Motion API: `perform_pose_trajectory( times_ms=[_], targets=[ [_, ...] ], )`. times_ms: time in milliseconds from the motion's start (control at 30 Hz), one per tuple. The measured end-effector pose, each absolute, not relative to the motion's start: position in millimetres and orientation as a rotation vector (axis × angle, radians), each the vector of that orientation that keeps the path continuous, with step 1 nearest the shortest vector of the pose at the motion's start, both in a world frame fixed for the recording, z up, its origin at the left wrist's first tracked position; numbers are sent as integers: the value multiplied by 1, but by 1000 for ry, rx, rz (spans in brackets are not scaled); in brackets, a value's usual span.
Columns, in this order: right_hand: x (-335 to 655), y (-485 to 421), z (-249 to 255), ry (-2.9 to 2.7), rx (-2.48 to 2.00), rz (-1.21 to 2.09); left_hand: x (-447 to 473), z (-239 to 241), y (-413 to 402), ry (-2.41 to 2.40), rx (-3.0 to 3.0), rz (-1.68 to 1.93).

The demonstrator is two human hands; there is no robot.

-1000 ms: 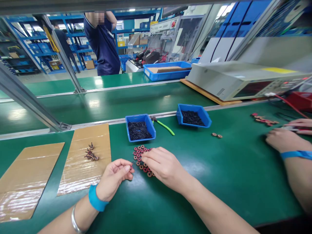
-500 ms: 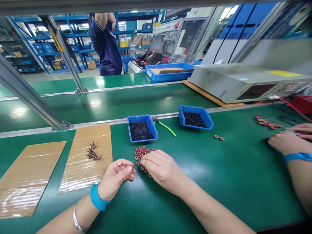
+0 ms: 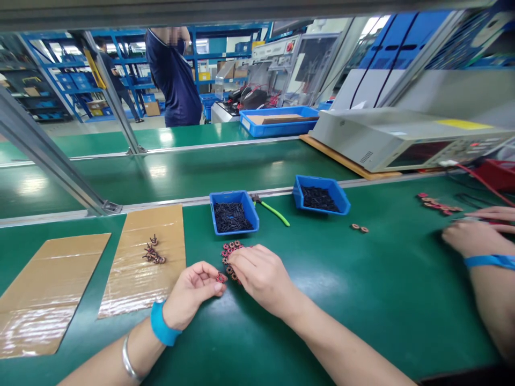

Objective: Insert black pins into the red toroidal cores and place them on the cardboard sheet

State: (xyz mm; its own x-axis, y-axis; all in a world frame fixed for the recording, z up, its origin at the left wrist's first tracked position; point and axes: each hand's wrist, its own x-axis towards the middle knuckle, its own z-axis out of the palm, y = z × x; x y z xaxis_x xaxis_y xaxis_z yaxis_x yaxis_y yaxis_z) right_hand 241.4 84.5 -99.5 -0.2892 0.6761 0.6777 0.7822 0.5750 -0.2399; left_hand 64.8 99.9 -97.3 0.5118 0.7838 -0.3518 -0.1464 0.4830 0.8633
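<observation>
My left hand (image 3: 191,294) pinches a small red coil ring (image 3: 220,277) between thumb and fingertips. My right hand (image 3: 261,276) lies curled, palm down, on a pile of red and copper coil rings (image 3: 229,250) on the green mat; whether its fingers grip anything is hidden. Just beyond the pile stands a blue bin of black pins (image 3: 233,213). A second blue bin of black pins (image 3: 321,194) sits further right. Several finished coils with pins (image 3: 152,252) lie on a taped cardboard sheet (image 3: 141,268) to my left.
Green-handled cutters (image 3: 271,208) lie between the bins. Two loose rings (image 3: 359,228) rest to the right. A co-worker's hands (image 3: 475,233) work at the right edge beside more rings (image 3: 436,203). A grey instrument (image 3: 402,136) stands behind; a person in dark blue (image 3: 175,75) stands beyond the belt.
My right hand has slid slightly left over the pile. A red ring now shows in my left hand's pinch.
</observation>
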Motion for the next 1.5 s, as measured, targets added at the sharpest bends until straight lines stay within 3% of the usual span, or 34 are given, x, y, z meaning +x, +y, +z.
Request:
perform_pose_trajectory(
  times_ms=[300,500,667,967,1500],
  targets=[
    [251,87,-99,-1981,-1161,-188,65,-96,101,926,878,682],
    [252,82,-90,-1857,-1109,275,64,-100,102,1009,956,814],
    [244,80,-86,-1740,-1077,462,65,-104,101,1024,997,856],
    [241,83,-99,-2055,-1220,-295,66,-102,101,1014,1057,878],
    [237,86,-93,-2134,-1187,-430,67,-99,101,1005,1061,871]
  ],
)
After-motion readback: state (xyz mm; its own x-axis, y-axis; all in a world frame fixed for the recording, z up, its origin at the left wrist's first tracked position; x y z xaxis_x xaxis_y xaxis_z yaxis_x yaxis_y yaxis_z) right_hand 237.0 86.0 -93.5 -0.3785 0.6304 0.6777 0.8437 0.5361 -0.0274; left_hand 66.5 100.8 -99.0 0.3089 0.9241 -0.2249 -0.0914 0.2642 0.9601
